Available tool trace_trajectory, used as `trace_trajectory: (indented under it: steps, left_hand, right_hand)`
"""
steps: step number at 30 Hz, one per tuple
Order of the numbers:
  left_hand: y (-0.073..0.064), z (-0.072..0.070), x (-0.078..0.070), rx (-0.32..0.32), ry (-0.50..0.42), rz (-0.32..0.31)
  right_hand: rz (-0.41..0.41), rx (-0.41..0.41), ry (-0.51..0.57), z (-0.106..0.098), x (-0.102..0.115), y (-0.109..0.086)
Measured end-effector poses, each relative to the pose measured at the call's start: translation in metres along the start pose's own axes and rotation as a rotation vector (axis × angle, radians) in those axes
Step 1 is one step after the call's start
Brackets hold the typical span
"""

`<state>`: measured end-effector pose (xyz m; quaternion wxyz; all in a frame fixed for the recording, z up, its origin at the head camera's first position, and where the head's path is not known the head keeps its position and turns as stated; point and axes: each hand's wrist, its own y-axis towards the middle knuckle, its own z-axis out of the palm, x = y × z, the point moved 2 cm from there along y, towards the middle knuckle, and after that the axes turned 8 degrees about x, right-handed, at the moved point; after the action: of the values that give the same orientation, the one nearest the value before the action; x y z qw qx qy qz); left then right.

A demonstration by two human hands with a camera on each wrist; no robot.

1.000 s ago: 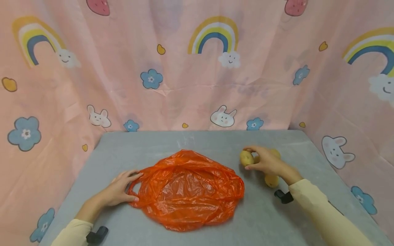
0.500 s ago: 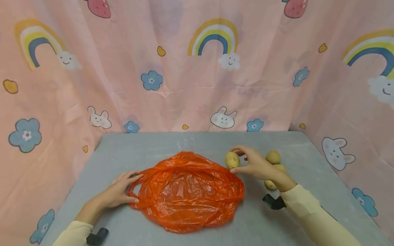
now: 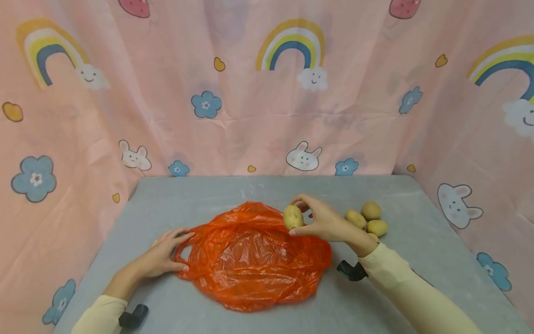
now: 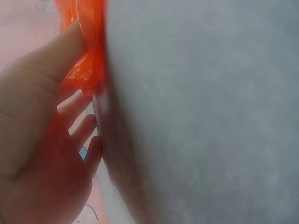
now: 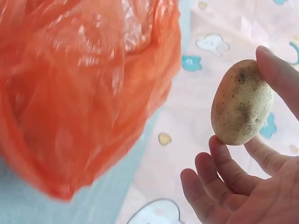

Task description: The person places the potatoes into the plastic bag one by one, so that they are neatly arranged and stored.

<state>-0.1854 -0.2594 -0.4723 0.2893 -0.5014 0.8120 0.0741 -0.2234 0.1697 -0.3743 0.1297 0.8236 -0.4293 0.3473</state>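
Note:
An orange plastic bag [image 3: 254, 290] lies spread on the grey table with its mouth facing up. My left hand [image 3: 160, 255] rests at its left end, thumb and fingertips spread apart on the edges of the handle loop. In the left wrist view, the thumb [image 4: 56, 53] overlaps the orange film. My right hand [image 3: 325, 222] pinches a potato [image 3: 293, 217] between thumb and fingers, over the bag's far right part. Seen from the right wrist, this potato [image 5: 242, 102] is oval with dark specks, held by its two ends beside the bag [image 5: 84, 93].
Several more potatoes [image 3: 371, 211] sit in a group on the right side of the table [image 3: 200, 190], partly behind the right wrist. A pink patterned curtain [image 3: 233, 139] encloses the table at the back and sides. Black wrist mounts [image 3: 352, 270] stick out from both forearms.
My right hand has carried the potato left from the group to over the bag. The other potatoes have come into fuller view. The left hand stays at the handle.

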Motion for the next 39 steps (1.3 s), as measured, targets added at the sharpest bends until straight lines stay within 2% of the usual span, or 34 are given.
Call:
trace_trajectory:
  steps: [6, 17, 25, 32, 39]
  left_hand:
    - [0.001, -0.001, 0.001, 0.014, -0.012, -0.006]
    - [0.001, -0.001, 0.0, -0.008, -0.028, 0.002]
    - [0.0, -0.003, -0.001, -0.007, -0.031, -0.005]
    - [0.0, -0.002, -0.001, -0.005, -0.019, 0.0]
    - [0.0, 0.0, 0.001, 0.004, -0.026, -0.011]
  right_hand:
    - [-0.011, 0.026, 0.032, 0.012, 0.011, 0.01]
    - [-0.016, 0.034, 0.118, 0.038, 0.035, 0.03]
    - [-0.023, 0.071, 0.168, 0.061, 0.051, 0.046]
    - [0.031, 0.123, 0.202, 0.081, 0.066, 0.058]
    - [0.089, 0.158, 0.176, 0.102, 0.075, 0.077]
